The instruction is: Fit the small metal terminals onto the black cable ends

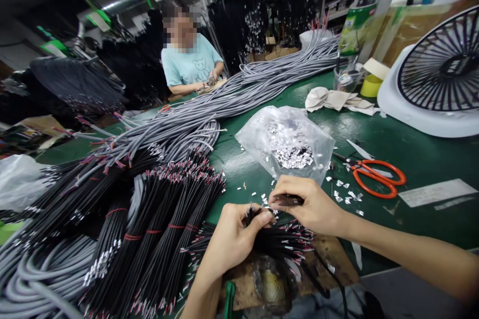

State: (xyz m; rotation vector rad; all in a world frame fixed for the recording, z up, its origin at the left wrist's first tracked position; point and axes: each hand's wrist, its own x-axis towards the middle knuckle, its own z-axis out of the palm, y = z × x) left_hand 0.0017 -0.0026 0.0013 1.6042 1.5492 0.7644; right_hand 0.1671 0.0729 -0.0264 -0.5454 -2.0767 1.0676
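My left hand (239,229) is closed on thin black cables, with their ends between thumb and fingers. Close beside it, my right hand (310,204) pinches at the same ends. A dark, shiny tool (290,200) shows inside its curled fingers; its kind is mostly hidden. Under both hands lies a bundle of black cables (284,239) with red and white stripped ends. Just beyond, an open clear plastic bag (258,134) holds many small silver metal pieces (295,157). More of these pieces (348,197) are scattered on the green table.
Tied black cable bundles (168,229) and long grey cables (232,92) cover the left and far side. Orange-handled scissors (377,177), label strips (437,192) and a white fan (441,70) are at right. A co-worker (190,60) in light blue sits opposite.
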